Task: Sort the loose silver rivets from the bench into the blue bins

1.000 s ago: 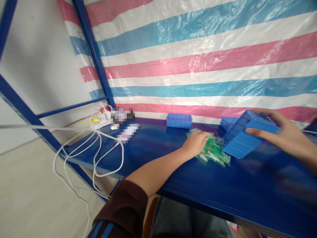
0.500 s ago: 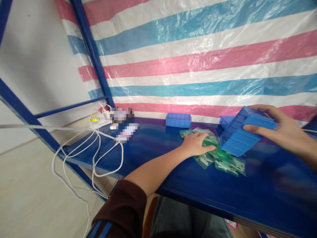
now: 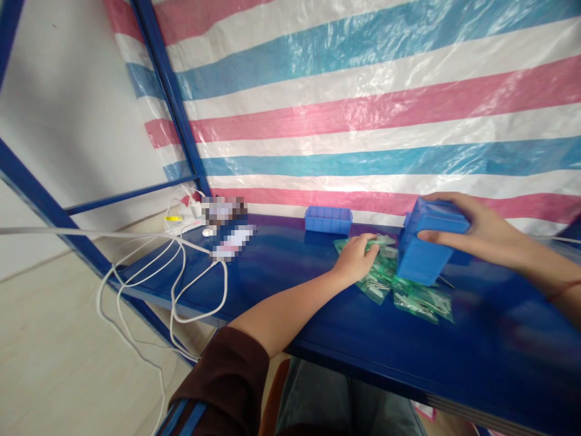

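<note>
My right hand [image 3: 463, 224] grips a blue plastic bin [image 3: 429, 245], tipped steeply with its mouth turned down and away from me. The bin's lower edge meets a pile of green-tinted clear bags [image 3: 422, 300]. Thin metal pieces show inside the bags, too small to name exactly. A slim metal rod [image 3: 447, 282] sticks out beside the bin's lower corner. At the left side of the pile, my left hand [image 3: 356, 259] rests on the bags, thumb and index finger a little apart; its other fingers are partly hidden.
A second blue bin [image 3: 328, 220] stands upright at the back of the blue table [image 3: 345, 327]. White cables [image 3: 222, 290] loop over the left end, near blurred items. A striped plastic sheet [image 3: 345, 121] hangs behind. Blue metal posts [image 3: 170, 91] rise at left.
My right hand has moved left and turned the bin more mouth-down over the bags. My left hand has drawn back slightly left, its fingers less spread than before.
</note>
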Available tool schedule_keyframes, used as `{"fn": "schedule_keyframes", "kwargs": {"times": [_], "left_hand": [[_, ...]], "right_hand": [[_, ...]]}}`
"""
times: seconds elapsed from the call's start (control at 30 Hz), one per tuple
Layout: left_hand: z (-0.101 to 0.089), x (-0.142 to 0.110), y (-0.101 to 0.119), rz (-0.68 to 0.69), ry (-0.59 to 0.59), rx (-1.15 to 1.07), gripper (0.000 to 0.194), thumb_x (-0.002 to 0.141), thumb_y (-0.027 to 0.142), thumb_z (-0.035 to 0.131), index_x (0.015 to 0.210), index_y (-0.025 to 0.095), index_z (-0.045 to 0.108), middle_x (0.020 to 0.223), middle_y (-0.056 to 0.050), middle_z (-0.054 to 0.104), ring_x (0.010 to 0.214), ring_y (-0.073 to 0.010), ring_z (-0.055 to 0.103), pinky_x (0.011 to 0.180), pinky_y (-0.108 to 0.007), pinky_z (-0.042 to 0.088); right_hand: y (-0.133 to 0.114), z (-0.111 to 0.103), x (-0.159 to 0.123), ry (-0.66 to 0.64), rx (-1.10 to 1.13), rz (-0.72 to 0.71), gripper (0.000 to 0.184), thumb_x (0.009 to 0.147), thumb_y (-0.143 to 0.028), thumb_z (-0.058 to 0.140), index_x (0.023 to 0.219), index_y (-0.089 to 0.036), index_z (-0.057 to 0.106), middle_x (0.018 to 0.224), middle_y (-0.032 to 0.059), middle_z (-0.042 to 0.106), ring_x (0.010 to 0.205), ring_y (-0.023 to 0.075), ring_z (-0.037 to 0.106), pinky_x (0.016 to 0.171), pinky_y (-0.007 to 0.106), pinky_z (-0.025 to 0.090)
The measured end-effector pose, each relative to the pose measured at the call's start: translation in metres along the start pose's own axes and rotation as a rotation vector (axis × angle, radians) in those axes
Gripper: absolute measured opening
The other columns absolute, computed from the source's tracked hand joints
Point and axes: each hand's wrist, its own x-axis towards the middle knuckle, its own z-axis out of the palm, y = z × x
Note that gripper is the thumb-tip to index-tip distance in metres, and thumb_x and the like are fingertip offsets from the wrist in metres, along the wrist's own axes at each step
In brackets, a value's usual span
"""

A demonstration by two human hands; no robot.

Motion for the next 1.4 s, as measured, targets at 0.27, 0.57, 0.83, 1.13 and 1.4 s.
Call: {"fn": "schedule_keyframes", "kwargs": {"times": [0.27, 0.57, 0.83, 1.13, 1.4], "left_hand": [[0.005, 0.002, -0.003, 0.005, 0.028, -0.030, 0.030, 0.086, 0.027, 0.047, 0.113, 0.015, 0.052, 0.116, -0.010, 0.060, 0.112, -0.0193, 0.052, 0.098, -0.033, 0.040], [0.002, 0.002, -0.003, 0.066, -0.021, -0.028, 0.029, 0.083, 0.029, 0.048, 0.107, 0.015, 0.057, 0.112, -0.011, 0.061, 0.110, -0.0230, 0.054, 0.095, -0.037, 0.043], [0.004, -0.001, -0.003, 0.094, -0.065, 0.037, 0.034, 0.079, 0.030, 0.053, 0.111, 0.022, 0.059, 0.116, -0.007, 0.060, 0.112, -0.0249, 0.053, 0.096, -0.038, 0.044], [0.002, -0.007, 0.002, 0.150, -0.088, 0.125, 0.038, 0.082, 0.040, 0.050, 0.116, 0.023, 0.055, 0.119, -0.005, 0.059, 0.115, -0.0234, 0.052, 0.101, -0.036, 0.040], [-0.004, -0.013, 0.013, 0.186, -0.017, 0.196, 0.046, 0.080, 0.046, 0.052, 0.117, 0.019, 0.053, 0.121, -0.010, 0.056, 0.115, -0.0245, 0.050, 0.099, -0.040, 0.040]], "right_hand": [[-0.017, 0.017, 0.023, -0.134, -0.138, -0.225, 0.067, 0.058, -0.055, 0.068, 0.115, -0.021, 0.054, 0.114, 0.0098, 0.053, 0.101, 0.0280, 0.055, 0.089, 0.041, 0.046], [-0.039, 0.040, 0.042, -0.262, -0.236, -0.350, 0.064, 0.058, -0.047, 0.067, 0.115, -0.020, 0.055, 0.112, 0.0106, 0.050, 0.101, 0.0288, 0.054, 0.092, 0.043, 0.043], [-0.043, 0.050, 0.050, -0.388, -0.292, -0.528, 0.064, 0.058, -0.047, 0.067, 0.116, -0.020, 0.056, 0.113, 0.0099, 0.052, 0.102, 0.0277, 0.054, 0.092, 0.042, 0.044], [-0.046, 0.049, 0.048, -0.430, -0.382, -0.626, 0.059, 0.056, -0.039, 0.069, 0.112, -0.023, 0.059, 0.110, 0.0104, 0.052, 0.098, 0.0293, 0.055, 0.089, 0.045, 0.045], [-0.039, 0.015, 0.056, -0.349, -0.579, -0.558, 0.070, 0.060, -0.048, 0.067, 0.124, -0.021, 0.053, 0.114, 0.0140, 0.046, 0.097, 0.0288, 0.053, 0.087, 0.042, 0.045]]}}
